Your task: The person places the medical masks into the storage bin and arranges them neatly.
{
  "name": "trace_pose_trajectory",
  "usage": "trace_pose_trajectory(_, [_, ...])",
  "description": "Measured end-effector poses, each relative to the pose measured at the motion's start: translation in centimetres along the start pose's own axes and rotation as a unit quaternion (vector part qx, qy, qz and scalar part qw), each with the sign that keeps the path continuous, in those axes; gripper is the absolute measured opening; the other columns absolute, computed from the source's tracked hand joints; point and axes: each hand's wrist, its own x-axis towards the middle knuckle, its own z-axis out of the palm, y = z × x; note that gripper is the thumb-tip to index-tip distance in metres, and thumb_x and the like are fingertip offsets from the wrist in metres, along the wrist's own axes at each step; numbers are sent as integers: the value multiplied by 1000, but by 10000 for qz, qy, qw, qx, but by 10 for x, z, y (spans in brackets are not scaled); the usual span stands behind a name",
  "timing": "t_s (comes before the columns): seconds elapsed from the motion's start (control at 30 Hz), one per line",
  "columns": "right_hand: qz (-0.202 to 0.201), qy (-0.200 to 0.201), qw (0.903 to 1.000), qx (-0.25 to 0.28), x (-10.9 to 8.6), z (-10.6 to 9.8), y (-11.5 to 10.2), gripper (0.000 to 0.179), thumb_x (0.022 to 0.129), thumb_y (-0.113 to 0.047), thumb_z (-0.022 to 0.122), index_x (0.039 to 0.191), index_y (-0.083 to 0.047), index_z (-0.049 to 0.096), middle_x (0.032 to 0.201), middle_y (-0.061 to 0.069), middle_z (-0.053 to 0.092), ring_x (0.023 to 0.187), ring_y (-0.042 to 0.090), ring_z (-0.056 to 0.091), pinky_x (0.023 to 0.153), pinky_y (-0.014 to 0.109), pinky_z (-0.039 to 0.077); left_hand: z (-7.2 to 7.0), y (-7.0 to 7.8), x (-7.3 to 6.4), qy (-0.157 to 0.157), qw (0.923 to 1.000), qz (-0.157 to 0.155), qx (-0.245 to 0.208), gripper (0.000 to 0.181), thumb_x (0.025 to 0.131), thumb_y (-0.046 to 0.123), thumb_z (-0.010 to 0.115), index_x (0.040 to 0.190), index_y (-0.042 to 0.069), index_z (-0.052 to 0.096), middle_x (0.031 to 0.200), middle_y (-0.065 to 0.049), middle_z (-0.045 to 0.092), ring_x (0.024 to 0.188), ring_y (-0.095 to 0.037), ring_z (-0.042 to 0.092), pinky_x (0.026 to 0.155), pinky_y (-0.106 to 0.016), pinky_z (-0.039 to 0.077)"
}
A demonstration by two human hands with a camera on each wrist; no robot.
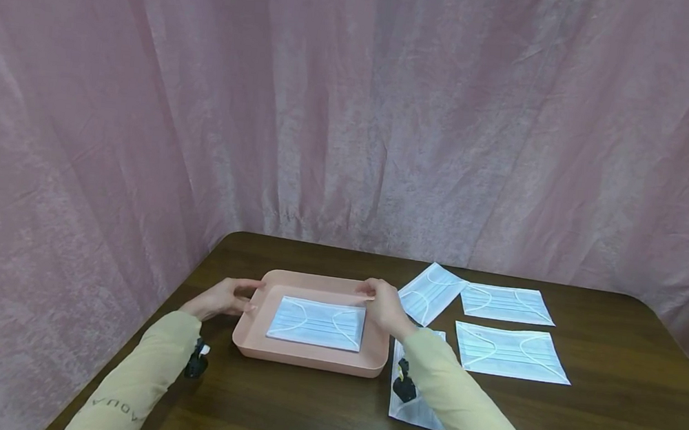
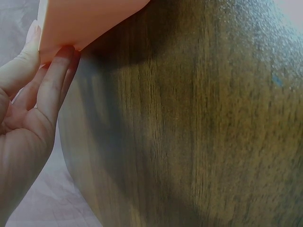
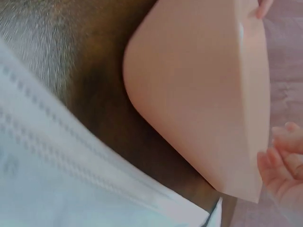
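Note:
A shallow pink tray (image 1: 311, 363) sits on the table, with a light blue face mask (image 1: 316, 324) lying flat inside it. My left hand (image 1: 226, 298) pinches the tray's left side; in the left wrist view the thumb is at the rim and the fingers (image 2: 53, 85) press the wall from outside. My right hand (image 1: 386, 309) is over the tray's right rim, its fingertips above the inside near the mask. In the right wrist view the fingers (image 3: 279, 172) look bent loosely, beside the tray's edge, holding nothing visible.
Right of the tray lie more face masks: one slanted (image 1: 430, 294), one at the back right (image 1: 507, 304) and one before it (image 1: 512, 353). Another mask (image 1: 416, 410) is partly under my right forearm. A pink curtain (image 1: 355, 105) hangs behind the brown table (image 1: 276, 409).

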Motion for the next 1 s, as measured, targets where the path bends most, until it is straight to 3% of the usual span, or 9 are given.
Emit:
trace_pose_trajectory(0.27, [3, 212, 9992, 342, 0, -28, 4, 19, 80, 9, 60, 97, 1, 63, 95, 11, 60, 87, 26, 57, 73, 35, 48, -1, 1, 1, 8, 10000, 21, 15, 59, 80, -3, 65, 133, -4, 39, 131, -28, 37, 96, -27, 54, 81, -41, 46])
trace_pose_trajectory(0.47, [-95, 149, 9997, 177, -6, -53, 27, 17, 80, 8, 62, 96, 3, 62, 94, 15, 61, 86, 28, 57, 75, 39, 47, -3, 1, -1, -99, 9999, 56, 60, 60, 81, -1, 65, 134, -6, 37, 131, -29, 37, 99, -29, 53, 81, -41, 45])
trace_pose_trajectory(0.77, [-74, 86, 9999, -36, -22, -87, 56, 17, 81, 6, 62, 98, 5, 61, 95, 17, 61, 86, 31, 57, 73, 42, 47, -4, -2, 1, 116, 9997, -27, 211, 61, 79, 1, 67, 133, -3, 40, 132, -28, 36, 99, -29, 54, 82, -43, 45])
trace_pose_trajectory(1.0, [144, 45, 9999, 2, -36, -108, 75, 17, 82, 4, 61, 99, 6, 60, 98, 20, 59, 85, 31, 56, 70, 38, 48, -7, -4, 2, 51, 9997, 32, 229, 61, 79, 3, 68, 133, -4, 40, 132, -28, 35, 101, -29, 53, 82, -43, 44])
